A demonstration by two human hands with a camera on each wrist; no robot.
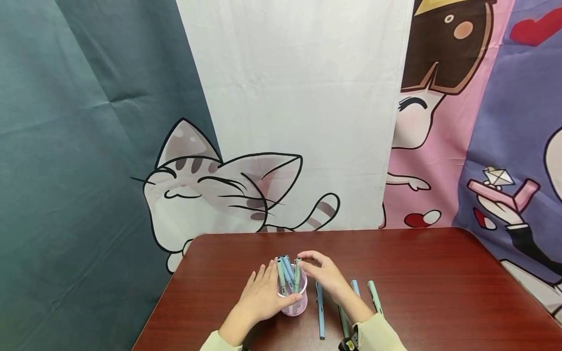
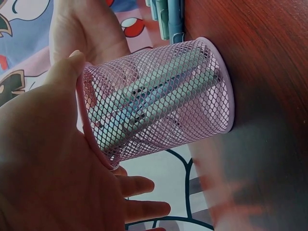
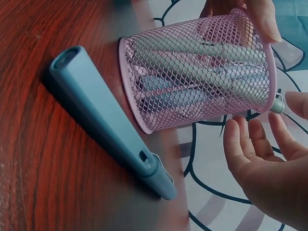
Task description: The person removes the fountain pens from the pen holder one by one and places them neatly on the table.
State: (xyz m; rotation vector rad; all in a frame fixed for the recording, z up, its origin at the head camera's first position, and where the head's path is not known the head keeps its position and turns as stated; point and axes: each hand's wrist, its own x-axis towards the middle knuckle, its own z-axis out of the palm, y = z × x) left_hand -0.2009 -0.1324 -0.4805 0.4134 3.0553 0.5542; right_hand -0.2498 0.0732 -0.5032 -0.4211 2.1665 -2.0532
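Note:
A pink mesh pen holder (image 1: pixel 295 308) stands upright on the table, with several green and blue pens (image 1: pixel 287 273) in it. My left hand (image 1: pixel 262 297) holds the holder at its rim, the thumb across the near side and the fingers extended on the far left side. On the right of the rim is my right hand (image 1: pixel 327 275), its fingers loosely bent around the top of a green pen (image 3: pixel 278 104) inside the holder. In the right wrist view, the thumb and fingertips are spread close to that pen's end, without a visible pinch.
A blue pen (image 1: pixel 321 312) lies just right of the holder. Another blue pen (image 1: pixel 355 286) and a green pen (image 1: pixel 375 296) lie farther right, with one more green pen (image 1: pixel 343 321) partly under the right forearm. A cartoon cloth (image 1: pixel 298 122) hangs behind the table.

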